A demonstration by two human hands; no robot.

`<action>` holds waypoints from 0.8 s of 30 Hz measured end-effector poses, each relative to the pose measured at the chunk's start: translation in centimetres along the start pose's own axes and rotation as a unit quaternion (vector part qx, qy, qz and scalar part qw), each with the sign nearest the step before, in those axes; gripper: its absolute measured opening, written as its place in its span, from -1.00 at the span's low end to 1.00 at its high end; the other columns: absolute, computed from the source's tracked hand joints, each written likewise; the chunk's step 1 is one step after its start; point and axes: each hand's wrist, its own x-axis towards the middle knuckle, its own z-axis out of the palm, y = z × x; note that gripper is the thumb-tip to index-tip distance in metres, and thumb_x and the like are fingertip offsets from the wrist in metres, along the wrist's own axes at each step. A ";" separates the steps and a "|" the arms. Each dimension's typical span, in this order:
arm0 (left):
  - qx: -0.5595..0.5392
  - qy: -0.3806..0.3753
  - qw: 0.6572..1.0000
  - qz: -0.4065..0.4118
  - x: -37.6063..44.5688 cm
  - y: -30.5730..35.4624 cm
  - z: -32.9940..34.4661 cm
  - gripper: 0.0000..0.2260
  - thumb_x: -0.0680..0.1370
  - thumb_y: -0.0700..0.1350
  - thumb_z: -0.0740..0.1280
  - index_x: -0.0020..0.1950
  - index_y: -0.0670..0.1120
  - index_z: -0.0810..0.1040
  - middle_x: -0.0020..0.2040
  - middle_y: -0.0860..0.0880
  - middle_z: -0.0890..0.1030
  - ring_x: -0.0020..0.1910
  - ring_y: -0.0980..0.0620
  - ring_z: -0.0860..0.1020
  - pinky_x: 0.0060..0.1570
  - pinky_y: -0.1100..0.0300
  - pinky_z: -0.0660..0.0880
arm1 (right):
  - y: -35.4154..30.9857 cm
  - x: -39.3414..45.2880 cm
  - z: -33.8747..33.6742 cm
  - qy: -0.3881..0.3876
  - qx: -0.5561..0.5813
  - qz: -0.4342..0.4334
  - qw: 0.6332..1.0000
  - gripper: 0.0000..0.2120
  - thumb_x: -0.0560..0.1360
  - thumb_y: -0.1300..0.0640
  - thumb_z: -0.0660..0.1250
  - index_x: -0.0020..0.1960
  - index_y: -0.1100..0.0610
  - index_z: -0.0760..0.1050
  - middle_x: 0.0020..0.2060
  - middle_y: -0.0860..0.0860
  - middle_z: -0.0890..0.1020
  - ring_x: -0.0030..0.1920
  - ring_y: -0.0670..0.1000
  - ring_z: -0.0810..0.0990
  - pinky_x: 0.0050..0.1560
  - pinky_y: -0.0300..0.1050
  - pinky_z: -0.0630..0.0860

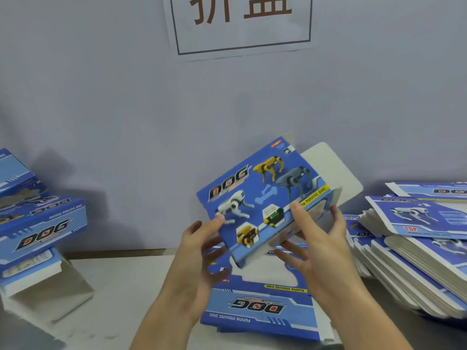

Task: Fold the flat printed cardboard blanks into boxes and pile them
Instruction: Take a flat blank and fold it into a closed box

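Left hand: thumb pinching lower-left edge of half-formed box | right hand: gripping its right end, fingers inside | box: held tilted above flat blank on table | advice: square walls before tucking white flap | folded boxes left; blank stack right.

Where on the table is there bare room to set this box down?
Bare tabletop lies between the folded boxes at left and the flat blank in the middle. The right side is crowded with stacked blanks. Both hands hold the box.
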 end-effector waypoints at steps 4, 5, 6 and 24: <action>0.122 0.043 0.988 0.079 0.3 0.4 -1.0 -0.17 0.19 0.34 0.54 0.40 0.21 0.34 0.17 0.01 0.65 0.02 0.04 0.67 -0.15 0.09 0.54 | 0.1 0.6 -1.3 -0.059 -0.113 0.009 0.992 -0.26 0.41 0.08 0.53 0.38 -0.38 0.22 0.03 0.05 0.69 -0.17 0.13 0.74 -0.18 0.07 0.68; 0.129 0.034 0.987 0.093 0.2 0.6 -1.2 -0.19 0.19 0.37 0.47 0.40 0.25 0.33 0.15 0.03 0.66 -0.03 0.06 0.70 -0.19 0.12 0.58 | 0.2 0.7 -1.4 -0.086 -0.136 0.015 0.987 -0.26 0.41 0.09 0.53 0.37 -0.39 0.22 -0.04 0.07 0.72 -0.18 0.12 0.74 -0.20 0.04 0.67; 0.141 0.022 0.985 0.101 0.2 0.8 -1.4 -0.21 0.19 0.39 0.41 0.39 0.29 0.31 0.13 0.03 0.67 -0.07 0.08 0.71 -0.22 0.15 0.61 | 0.2 0.8 -1.5 -0.104 -0.154 0.016 0.983 -0.26 0.41 0.08 0.53 0.37 -0.40 0.21 -0.11 0.08 0.73 -0.19 0.10 0.74 -0.24 0.01 0.66; 0.127 -0.141 0.977 0.099 0.4 -0.2 -2.1 -0.75 0.40 0.04 0.45 0.05 0.22 0.53 0.07 -0.11 0.71 -0.05 -0.23 0.71 -0.22 0.06 0.64 | 0.7 1.3 -3.0 -0.240 -0.298 -0.008 0.924 -0.25 0.39 -0.08 0.51 0.37 -0.43 0.13 0.20 -0.08 0.55 0.04 -0.12 0.68 -0.06 -0.20 0.62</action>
